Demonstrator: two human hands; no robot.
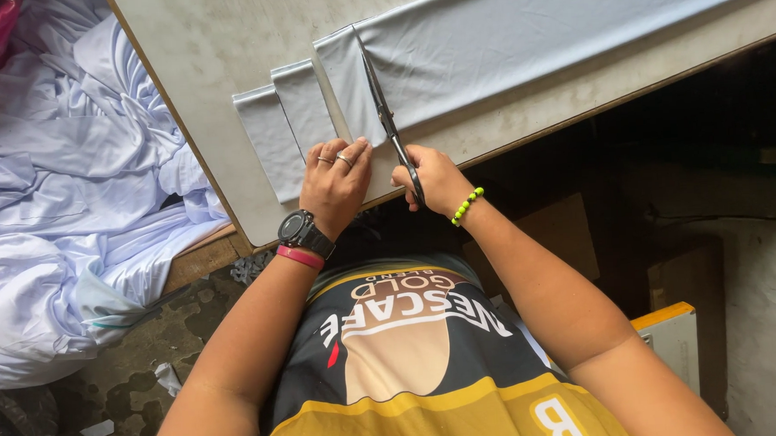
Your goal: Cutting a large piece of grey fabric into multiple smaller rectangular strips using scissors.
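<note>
In the middle of the frame the right hand (434, 179) has its fingers clamped on the scissors (390, 126), whose blades lie in the long pale grey cloth strip (520, 38) on the bench (197, 43). The left hand (334, 181) presses fingers together, flat on the cloth. Two cut pieces (284, 131) lie at left; most of the strip remains uncut.

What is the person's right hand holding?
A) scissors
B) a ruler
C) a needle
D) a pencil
A: the right hand holds scissors with the blades lying along the edge of the pale blue cloth on the table, while the left hand presses flat on the cut strips.
</note>
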